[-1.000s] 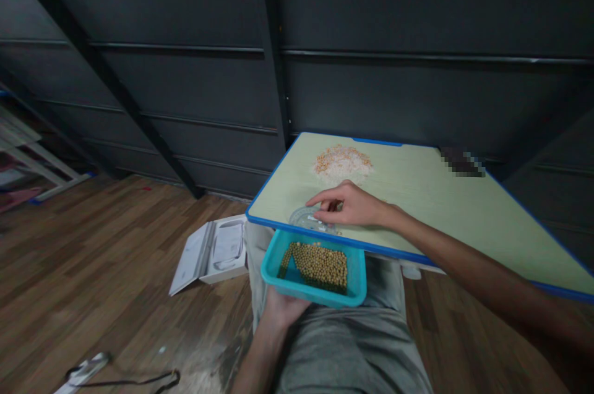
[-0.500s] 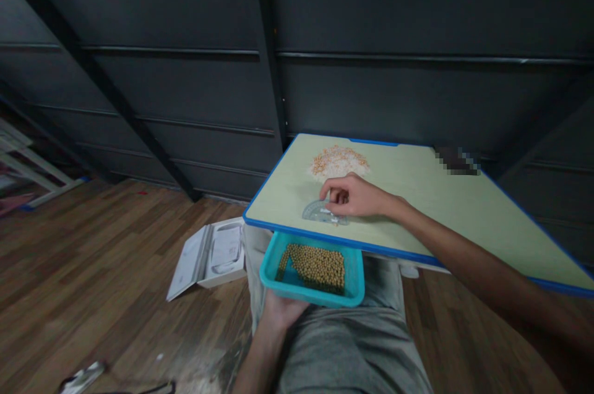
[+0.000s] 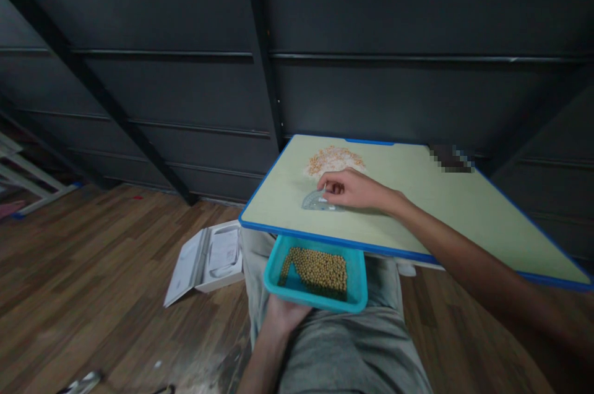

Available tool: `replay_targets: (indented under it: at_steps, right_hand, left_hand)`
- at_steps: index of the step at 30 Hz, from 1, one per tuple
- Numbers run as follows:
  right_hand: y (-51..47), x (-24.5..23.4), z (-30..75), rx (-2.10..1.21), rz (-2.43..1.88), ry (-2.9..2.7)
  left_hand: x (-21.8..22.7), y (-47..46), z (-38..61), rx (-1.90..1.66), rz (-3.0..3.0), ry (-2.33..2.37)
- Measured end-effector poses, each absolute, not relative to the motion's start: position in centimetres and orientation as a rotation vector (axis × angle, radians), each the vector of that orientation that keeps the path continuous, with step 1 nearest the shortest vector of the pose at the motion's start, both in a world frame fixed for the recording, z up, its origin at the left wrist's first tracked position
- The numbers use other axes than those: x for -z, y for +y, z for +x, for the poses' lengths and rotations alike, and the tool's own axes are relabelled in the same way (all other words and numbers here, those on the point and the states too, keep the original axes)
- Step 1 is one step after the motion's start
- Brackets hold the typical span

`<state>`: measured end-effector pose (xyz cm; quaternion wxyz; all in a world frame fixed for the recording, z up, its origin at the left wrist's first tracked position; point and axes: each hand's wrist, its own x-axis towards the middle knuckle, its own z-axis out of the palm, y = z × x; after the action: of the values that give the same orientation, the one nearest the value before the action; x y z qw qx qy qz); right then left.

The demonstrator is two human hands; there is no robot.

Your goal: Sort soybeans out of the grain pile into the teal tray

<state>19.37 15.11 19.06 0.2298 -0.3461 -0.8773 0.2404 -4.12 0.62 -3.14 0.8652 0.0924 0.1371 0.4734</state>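
Note:
My left hand (image 3: 281, 315) holds a teal tray (image 3: 317, 302) from below, just under the near edge of a pale green desk with a blue rim (image 3: 334, 239). The tray carries a layer of yellow beans (image 3: 320, 269). On the desk my right hand (image 3: 350, 189) has its fingers curled onto a clear plastic protractor (image 3: 314, 201), which lies flat close to a pile of mixed rice and beans (image 3: 334, 161).
An open white box (image 3: 208, 258) lies on the wooden floor to the left of my knees. A dark panelled wall with a slanted beam stands behind the desk. A small dark object (image 3: 448, 159) sits at the desk's far right.
My right hand has slid the protractor away from the desk's near edge toward the pile. The tray in my left hand has stayed under the edge.

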Motion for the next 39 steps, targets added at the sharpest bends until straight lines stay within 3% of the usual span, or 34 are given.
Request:
replay_targets:
  at_steps: [11, 19, 27, 39]
  right_hand:
    - [18.0, -18.9, 21.9, -0.004, -1.308, -2.343]
    - [19.8, -18.3, 23.1, -0.294, -1.053, -2.146]
    - [20.1, -17.5, 23.7, -0.249, -1.117, -2.08]
    - [20.4, -16.7, 23.7, -0.231, -1.144, -2.051]
  left_hand:
    - [2.8, 0.8, -3.5, -0.94, 0.173, 0.442]
    - [5.2, 1.7, -3.8, -0.993, 0.182, 0.367]
    - [6.7, 2.1, -4.2, -1.006, 0.198, 0.335]
    - [5.3, 2.1, -3.8, -0.973, 0.203, 0.344]
